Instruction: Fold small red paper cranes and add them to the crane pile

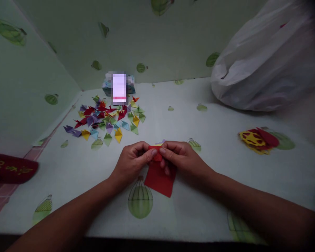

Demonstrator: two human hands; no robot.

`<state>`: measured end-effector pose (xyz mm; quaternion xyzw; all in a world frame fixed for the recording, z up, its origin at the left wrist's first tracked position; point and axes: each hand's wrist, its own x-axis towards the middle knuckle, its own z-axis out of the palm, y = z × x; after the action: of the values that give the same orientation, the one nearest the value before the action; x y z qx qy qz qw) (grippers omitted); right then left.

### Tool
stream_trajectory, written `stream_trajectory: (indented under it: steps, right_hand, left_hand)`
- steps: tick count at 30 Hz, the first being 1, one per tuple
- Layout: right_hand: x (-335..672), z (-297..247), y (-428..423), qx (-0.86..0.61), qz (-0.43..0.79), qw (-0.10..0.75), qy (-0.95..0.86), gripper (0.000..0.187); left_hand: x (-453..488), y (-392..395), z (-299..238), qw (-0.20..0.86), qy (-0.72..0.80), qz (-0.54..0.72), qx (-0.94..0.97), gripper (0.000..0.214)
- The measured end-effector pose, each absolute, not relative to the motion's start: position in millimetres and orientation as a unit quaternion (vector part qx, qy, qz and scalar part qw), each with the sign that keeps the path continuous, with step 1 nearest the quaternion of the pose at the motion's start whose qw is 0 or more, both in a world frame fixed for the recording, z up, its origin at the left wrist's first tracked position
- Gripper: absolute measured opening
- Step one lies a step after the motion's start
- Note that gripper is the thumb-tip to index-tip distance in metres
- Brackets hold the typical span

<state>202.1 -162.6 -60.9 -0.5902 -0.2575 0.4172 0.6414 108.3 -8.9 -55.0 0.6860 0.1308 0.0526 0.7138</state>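
Head camera view: the left hand (132, 159) and right hand (182, 157) are meeting near the front middle of the table (212, 196). Both are pinching shut on the top edge of a red paper (160, 180), whose lower part is lying flat. A white plastic bag (270, 59) is sitting at the back right corner, contents hidden. Folded paper pieces (107, 119) are lying heaped toward the back left. Bare table is showing between hands and bag.
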Motion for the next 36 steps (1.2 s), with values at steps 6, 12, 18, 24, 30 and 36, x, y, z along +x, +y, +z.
stream_trajectory:
  steps: [6, 12, 18, 24, 30, 36]
  right_hand:
    - [201.4, -63.1, -162.0, -0.606, 0.376, 0.648, -0.268, 0.030]
    - [201.2, -62.3, -162.4, -0.626, 0.350, 0.631, -0.295, 0.028]
    - [198.3, -59.4, -162.9, -0.624, 0.357, 0.616, -0.321, 0.030]
    - [199.0, -61.1, -162.3, -0.606, 0.392, 0.624, -0.299, 0.034]
    - [201.1, -65.1, -161.6, -0.564, 0.366, 0.674, -0.307, 0.017]
    - [200.2, -63.3, -163.1, -0.580, 0.269, 0.650, -0.410, 0.016]
  left_hand:
    - [107.8, -9.3, -57.5, 0.731, 0.110, 0.007, 0.673, 0.023]
    - [107.6, -8.1, -57.9, 0.705, 0.106, 0.017, 0.701, 0.021]
    - [104.9, -4.9, -56.3, 0.656, 0.086, 0.067, 0.747, 0.027]
    - [104.6, -6.5, -57.4, 0.637, 0.097, 0.082, 0.760, 0.030]
    - [106.8, -4.2, -54.1, 0.658, 0.091, 0.083, 0.743, 0.034]
    - [106.5, -7.9, -56.6, 0.762, 0.111, -0.029, 0.638, 0.038]
